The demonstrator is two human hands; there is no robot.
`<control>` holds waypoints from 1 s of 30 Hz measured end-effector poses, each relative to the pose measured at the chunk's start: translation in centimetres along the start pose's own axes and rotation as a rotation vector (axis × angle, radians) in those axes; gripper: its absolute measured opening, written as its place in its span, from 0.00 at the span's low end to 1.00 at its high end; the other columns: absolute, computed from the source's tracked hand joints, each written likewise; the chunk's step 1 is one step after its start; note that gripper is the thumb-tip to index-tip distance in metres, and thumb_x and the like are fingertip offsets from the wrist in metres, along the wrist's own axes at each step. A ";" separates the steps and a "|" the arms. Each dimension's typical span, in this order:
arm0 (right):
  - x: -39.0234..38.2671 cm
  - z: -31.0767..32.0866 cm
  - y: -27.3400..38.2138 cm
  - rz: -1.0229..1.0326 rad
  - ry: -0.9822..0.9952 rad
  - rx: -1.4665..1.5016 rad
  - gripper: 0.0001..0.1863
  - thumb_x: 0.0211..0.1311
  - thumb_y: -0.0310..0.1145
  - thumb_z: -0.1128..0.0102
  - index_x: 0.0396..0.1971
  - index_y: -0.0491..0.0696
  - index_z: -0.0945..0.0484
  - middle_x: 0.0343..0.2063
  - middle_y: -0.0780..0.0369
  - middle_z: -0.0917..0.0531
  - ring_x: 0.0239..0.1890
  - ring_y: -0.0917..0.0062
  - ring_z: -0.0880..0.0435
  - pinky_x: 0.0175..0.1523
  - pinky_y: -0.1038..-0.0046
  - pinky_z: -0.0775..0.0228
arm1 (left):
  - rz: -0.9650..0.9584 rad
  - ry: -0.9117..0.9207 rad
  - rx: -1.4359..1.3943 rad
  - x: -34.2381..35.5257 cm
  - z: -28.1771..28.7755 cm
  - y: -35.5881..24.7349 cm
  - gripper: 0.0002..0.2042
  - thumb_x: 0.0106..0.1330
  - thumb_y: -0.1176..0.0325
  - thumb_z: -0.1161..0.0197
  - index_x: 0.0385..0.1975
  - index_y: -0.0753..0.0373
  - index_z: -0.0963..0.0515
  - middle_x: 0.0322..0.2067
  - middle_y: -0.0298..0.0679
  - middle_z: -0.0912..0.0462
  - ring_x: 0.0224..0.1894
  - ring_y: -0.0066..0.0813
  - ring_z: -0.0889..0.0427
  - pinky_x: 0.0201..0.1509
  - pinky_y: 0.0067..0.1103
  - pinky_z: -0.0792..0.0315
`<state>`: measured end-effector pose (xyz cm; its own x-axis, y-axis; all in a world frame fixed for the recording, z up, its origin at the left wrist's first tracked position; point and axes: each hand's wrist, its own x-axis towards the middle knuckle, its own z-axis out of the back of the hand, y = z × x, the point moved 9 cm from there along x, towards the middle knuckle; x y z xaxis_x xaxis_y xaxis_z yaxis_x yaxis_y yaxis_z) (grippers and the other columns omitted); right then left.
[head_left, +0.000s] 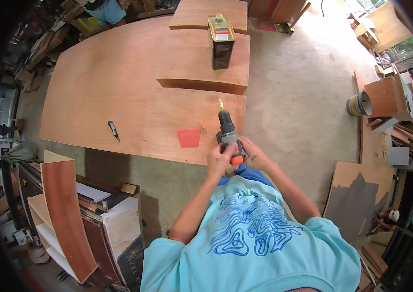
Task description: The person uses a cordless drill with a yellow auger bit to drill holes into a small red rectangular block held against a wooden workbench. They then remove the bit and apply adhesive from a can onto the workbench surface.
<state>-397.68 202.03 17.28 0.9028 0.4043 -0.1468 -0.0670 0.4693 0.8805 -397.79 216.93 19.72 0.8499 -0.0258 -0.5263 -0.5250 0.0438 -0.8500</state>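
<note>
A black and grey power drill (227, 131) with an orange rear end is held in front of my body at the near right edge of the wooden worktop (104, 92). Its yellowish bit (221, 105) points away from me. My left hand (219, 158) is closed round the left side of the drill. On the other side my right hand (257, 155) grips it near the handle, its fingers partly hidden. Just left of the drill lie a flat red spreader (188, 138) and a small orange-and-metal piece (203, 127). Farther left rests a utility knife (113, 131).
A tall metal can (221, 46) stands on a raised wooden panel (194, 65) farther back. Shelf-like wooden cabinetry (60, 209) is at the near left. A bucket (358, 104) and stacked wood line the right side. Another person (106, 12) is at the far left.
</note>
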 end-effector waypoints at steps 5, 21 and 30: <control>3.0 -2.9 -0.9 0.258 0.122 0.101 0.50 0.39 0.38 0.24 0.67 0.51 0.40 0.63 0.54 0.33 0.70 0.56 0.41 0.73 0.57 0.47 | 0.038 0.069 -0.133 -0.2 -0.7 0.3 0.21 0.59 0.58 0.30 0.43 0.70 0.20 0.36 0.43 0.15 0.39 0.27 0.16 0.43 0.24 0.23; 6.2 -2.2 -1.1 0.458 0.182 -0.008 0.37 0.45 0.37 0.30 0.58 0.43 0.33 0.45 0.56 0.20 0.54 0.59 0.26 0.58 0.58 0.34 | 0.159 -0.112 -0.168 -0.9 -2.1 1.2 0.26 0.56 0.70 0.31 0.55 0.67 0.31 0.40 0.37 0.22 0.39 0.23 0.23 0.45 0.20 0.26; 7.2 -3.4 -2.4 0.508 0.424 -0.015 0.40 0.44 0.39 0.28 0.60 0.46 0.34 0.39 0.59 0.18 0.49 0.61 0.25 0.54 0.58 0.34 | 0.231 -0.204 -0.108 -1.0 -2.1 -0.5 0.26 0.54 0.74 0.32 0.54 0.67 0.29 0.42 0.37 0.23 0.42 0.23 0.24 0.49 0.22 0.28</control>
<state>-392.51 206.52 12.59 0.5117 0.8510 0.1179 -0.4496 0.1484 0.8808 -398.50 214.84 20.64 0.6937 0.1741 -0.6990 -0.6972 -0.0816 -0.7122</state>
